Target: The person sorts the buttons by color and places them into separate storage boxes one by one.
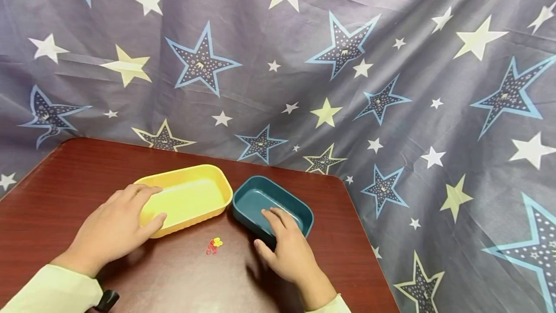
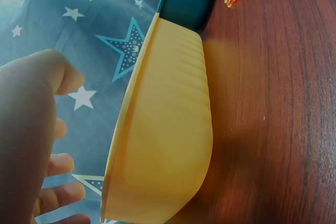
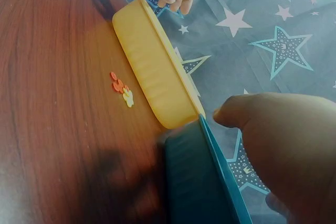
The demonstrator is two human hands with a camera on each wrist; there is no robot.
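Note:
A yellow rectangular tray (image 1: 187, 202) stands at the middle of the table, its right end close beside a smaller teal tray (image 1: 260, 202). My left hand (image 1: 115, 221) is over the left end of the yellow tray; in the left wrist view its fingers and thumb hold nothing, apart from the rim. Over the near right side of the teal tray is my right hand (image 1: 288, 250), thumb spread from loosely bent fingers, with nothing held. A small cluster of red pieces (image 1: 211, 247) and yellow pieces (image 1: 217, 242), round and button-like, lies on the table in front of the trays.
The dark red wooden table (image 1: 173, 274) reaches back to a grey curtain (image 1: 269, 95) printed with stars, which also runs along the right side. A black strap end (image 1: 106, 300) shows at the left cuff. Hand shadows fall on the table.

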